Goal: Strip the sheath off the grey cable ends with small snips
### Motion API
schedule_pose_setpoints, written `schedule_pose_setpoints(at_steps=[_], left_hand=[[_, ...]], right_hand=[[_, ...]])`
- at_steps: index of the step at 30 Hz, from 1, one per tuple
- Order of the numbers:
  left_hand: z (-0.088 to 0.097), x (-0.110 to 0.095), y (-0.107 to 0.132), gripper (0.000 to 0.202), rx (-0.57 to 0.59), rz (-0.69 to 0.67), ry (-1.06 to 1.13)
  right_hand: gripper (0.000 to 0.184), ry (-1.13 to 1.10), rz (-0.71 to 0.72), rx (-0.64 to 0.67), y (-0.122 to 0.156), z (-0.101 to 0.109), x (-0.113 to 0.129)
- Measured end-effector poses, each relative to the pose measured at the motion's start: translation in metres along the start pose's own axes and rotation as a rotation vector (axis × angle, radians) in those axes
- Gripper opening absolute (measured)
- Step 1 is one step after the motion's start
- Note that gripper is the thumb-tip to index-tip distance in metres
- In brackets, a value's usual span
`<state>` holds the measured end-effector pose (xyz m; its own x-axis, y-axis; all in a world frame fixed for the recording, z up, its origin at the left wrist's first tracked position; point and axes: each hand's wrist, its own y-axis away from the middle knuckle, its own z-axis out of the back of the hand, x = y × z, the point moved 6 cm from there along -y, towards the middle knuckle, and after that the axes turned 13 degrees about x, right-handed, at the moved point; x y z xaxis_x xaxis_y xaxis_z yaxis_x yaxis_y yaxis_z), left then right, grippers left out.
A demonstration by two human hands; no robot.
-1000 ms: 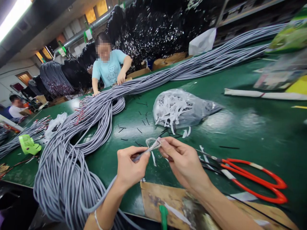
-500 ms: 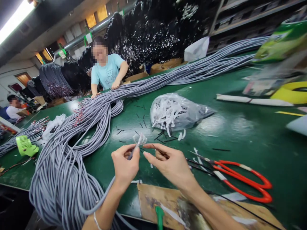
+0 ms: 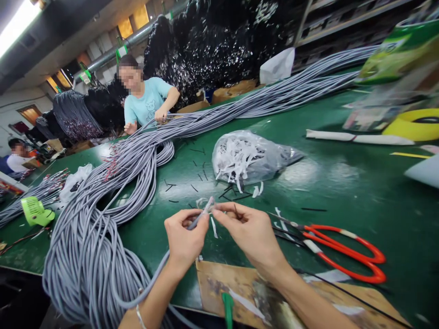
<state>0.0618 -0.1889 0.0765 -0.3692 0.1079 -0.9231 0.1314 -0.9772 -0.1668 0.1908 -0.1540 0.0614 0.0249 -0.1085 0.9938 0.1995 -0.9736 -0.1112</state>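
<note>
My left hand [image 3: 187, 233] is closed round a grey cable [image 3: 196, 222] just below its stripped end, which points up and away from me. Pale, thin, wispy strands [image 3: 202, 202] loop out around that end. The thumb and forefinger of my right hand [image 3: 250, 228] come together right beside the tip. What they pinch there is too small to make out. From my left hand the cable runs back along the forearm to a large looped bundle of grey cables [image 3: 92, 256].
Red-handled scissors [image 3: 343, 246] lie right of my hands, by a stained brown board [image 3: 222, 283]. Beyond are a clear bag of white scraps [image 3: 240, 157] and black offcuts [image 3: 226, 194]. A co-worker [image 3: 147, 100] handles the bundle across the green table [image 3: 329, 183]; a green fan [image 3: 34, 210] stands left.
Both hands have shifted slightly right with the cable. My right fingertips, apart before, are now closed at the cable's end. The co-worker has raised a hand off the bundle.
</note>
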Motion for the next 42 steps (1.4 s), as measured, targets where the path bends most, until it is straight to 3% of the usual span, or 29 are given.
schedule_pose_setpoints(at_steps=[6, 12, 17, 21, 27, 33, 42], left_hand=[[0.003, 0.003, -0.001, 0.024, -0.028, 0.014, 0.169], [0.0, 0.01, -0.001, 0.038, -0.01, 0.119, 0.356], [-0.003, 0.009, -0.002, 0.038, 0.063, 0.111, 0.394], [-0.003, 0.003, -0.002, 0.027, 0.123, 0.036, 0.388], [0.001, 0.008, -0.003, 0.02, 0.047, 0.043, 0.316], [-0.001, 0.009, -0.004, 0.017, 0.047, 0.041, 0.319], [-0.004, 0.016, -0.005, 0.034, 0.05, 0.052, 0.284]], right_hand=[[0.025, 0.023, 0.015, 0.024, 0.002, -0.002, 0.004], [0.024, 0.033, 0.014, 0.064, 0.001, -0.004, 0.005], [0.024, 0.013, 0.014, 0.057, -0.001, -0.003, 0.002], [0.025, -0.032, -0.001, 0.008, 0.001, 0.0, -0.001], [0.022, -0.028, 0.063, 0.009, 0.004, 0.0, 0.007], [0.023, -0.005, 0.093, 0.037, 0.005, -0.002, 0.009], [0.026, 0.103, 0.116, 0.161, 0.003, -0.014, 0.005]])
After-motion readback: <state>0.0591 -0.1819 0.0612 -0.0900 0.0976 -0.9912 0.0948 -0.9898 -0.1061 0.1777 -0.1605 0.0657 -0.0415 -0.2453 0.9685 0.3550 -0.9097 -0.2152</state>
